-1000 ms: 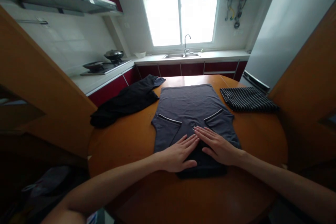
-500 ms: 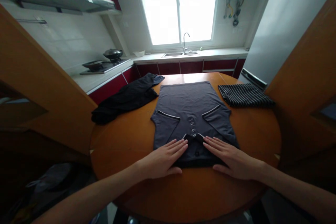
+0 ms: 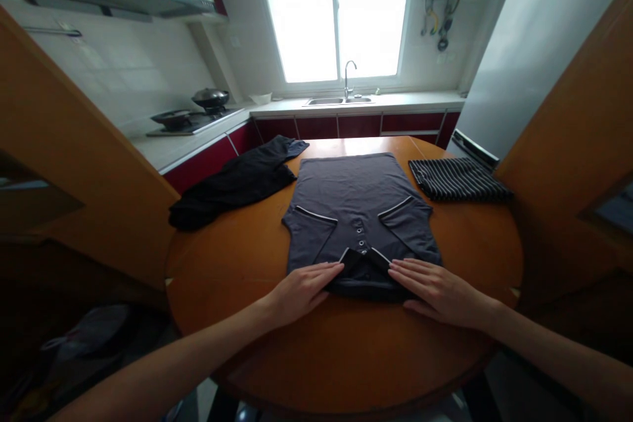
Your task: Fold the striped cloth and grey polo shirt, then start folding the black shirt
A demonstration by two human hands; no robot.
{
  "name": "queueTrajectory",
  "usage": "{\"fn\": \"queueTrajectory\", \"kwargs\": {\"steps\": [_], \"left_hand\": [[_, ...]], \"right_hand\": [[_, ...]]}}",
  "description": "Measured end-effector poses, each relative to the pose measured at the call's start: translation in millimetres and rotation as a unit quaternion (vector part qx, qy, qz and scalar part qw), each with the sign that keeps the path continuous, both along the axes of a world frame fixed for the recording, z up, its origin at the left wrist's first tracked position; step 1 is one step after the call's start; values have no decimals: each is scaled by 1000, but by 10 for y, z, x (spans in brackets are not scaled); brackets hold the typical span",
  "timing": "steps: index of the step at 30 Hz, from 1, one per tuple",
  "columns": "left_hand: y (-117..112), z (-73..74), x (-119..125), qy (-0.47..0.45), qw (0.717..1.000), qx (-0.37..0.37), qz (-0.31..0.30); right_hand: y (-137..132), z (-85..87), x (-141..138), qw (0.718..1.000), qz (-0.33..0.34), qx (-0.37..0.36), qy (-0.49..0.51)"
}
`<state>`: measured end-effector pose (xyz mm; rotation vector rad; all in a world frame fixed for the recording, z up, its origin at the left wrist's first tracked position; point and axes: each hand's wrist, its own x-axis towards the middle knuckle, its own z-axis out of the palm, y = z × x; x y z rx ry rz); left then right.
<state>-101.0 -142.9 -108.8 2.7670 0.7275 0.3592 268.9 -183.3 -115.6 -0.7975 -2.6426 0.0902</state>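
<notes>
Laying both hands on the near end of a dark gray polo shirt, one per side of the collar. Shirt is spread flat mid-worktop, hem far, collar near.

Left hand: fingers straight and side by side, thumb lower and apart from them; fingertips at the left collar flap, just short of center. Right hand: fingers extended, thumb apart below them, fingertips at the outer edge of the right collar flap. Both look pressed down rather than gripping. How hard they press, can't tell.

Collar flaps are black with a thin white edge, angled away from each other. Button placket runs far from between them, light ring-like buttons showing. Both sleeves lie folded inward over the body, white-trimmed cuffs angled toward the middle.

Also on the worktop: black garment, loosely bunched lengthwise, far left, near the shirt's left edge; black-and-white striped cloth, folded flat, far right, beside the shirt.

Beyond: sink with faucet under the window; hob far left carrying two dark pans; fridge far right.
</notes>
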Motion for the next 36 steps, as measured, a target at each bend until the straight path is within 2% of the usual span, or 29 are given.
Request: {"fn": "queueTrajectory", "kwargs": {"steps": [4,8,16,21,25,29,32,36], "left_hand": [[4,-24,-21,-16,1000,1,17],[7,21,-39,-2,1000,9,25],[23,95,-57,10,1000,-7,-27],[-68,69,-118,3,999,-13,-39],[-235,141,-185,-8,998,-42,-36],[-311,318,-208,-33,990,-138,-22],[-227,441,-179,-56,977,-204,29],[85,517,-126,-79,958,-261,88]], "right_hand": [[7,-15,61,1000,8,-9,9],[27,-57,106,1000,-1,6,28],[155,-101,139,998,9,-27,60],[38,-19,95,996,30,-46,75],[-154,108,2,990,29,-117,77],[-234,252,-86,971,4,-220,90],[-134,365,-121,949,-49,-293,105],[196,507,-124,911,-71,-380,145]]}}
